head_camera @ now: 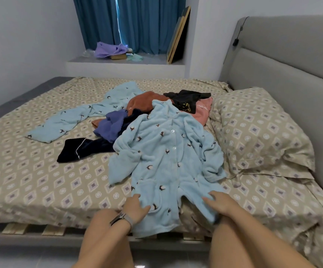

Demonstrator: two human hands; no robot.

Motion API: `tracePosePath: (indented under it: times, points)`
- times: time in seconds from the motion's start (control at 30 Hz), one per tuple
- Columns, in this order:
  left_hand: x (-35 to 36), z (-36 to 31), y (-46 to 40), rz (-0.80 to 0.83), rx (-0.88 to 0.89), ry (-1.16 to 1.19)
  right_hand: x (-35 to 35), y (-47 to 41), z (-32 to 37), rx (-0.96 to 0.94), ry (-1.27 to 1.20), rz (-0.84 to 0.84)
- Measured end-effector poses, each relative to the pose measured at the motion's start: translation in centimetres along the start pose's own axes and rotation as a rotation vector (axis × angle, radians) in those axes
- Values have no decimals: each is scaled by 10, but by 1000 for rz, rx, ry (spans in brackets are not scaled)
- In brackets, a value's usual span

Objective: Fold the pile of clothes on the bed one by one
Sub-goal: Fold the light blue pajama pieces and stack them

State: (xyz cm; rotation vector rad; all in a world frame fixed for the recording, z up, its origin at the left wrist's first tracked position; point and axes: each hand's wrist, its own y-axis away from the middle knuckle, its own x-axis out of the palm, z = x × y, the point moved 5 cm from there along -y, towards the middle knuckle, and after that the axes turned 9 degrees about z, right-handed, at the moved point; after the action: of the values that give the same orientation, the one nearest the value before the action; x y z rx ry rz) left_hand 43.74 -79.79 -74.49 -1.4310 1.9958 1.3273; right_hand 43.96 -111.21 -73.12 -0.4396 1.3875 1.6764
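A light blue fleece pajama top [164, 161] with small bird prints and white buttons lies face up across the bed, its hem hanging over the near edge. My left hand [136, 206] grips the hem's left side. My right hand [221, 204] grips its right side. Behind it sits the pile: matching blue trousers [83, 117], a navy garment with white piping [79, 149], a purple piece [111, 124], a rust-brown one [143, 102], a black one [187, 98] and a pink one [203, 111].
The bed [40, 180] has a beige diamond-print sheet, with a matching pillow [257, 132] at the right against the grey headboard [292, 64]. A window ledge [125, 62] beyond holds a purple cloth and leaning boards. Wooden slats show at the bed's near edge.
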Motion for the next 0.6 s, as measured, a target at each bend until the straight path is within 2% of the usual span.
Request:
tracePosePath:
  times: [0.1, 0.2, 0.3, 0.43, 0.53, 0.6]
  points:
    - [-1, -2, 14, -21, 1, -30, 13, 8, 6, -80, -19, 32]
    - [-6, -12, 19, -23, 16, -70, 20, 8, 0, -133, -100, -32]
    - [-14, -25, 12, -8, 49, -124, 18, 4, -13, -132, -183, -149]
    - [-29, -36, 0, 34, 5, -208, 4, -2, -28, -42, -142, -398]
    - [-29, -39, -12, 79, -32, -259, 4, -19, -34, 87, -167, -323]
    - [-28, -42, -16, 66, -48, -279, 8, -35, -37, 94, -244, -242]
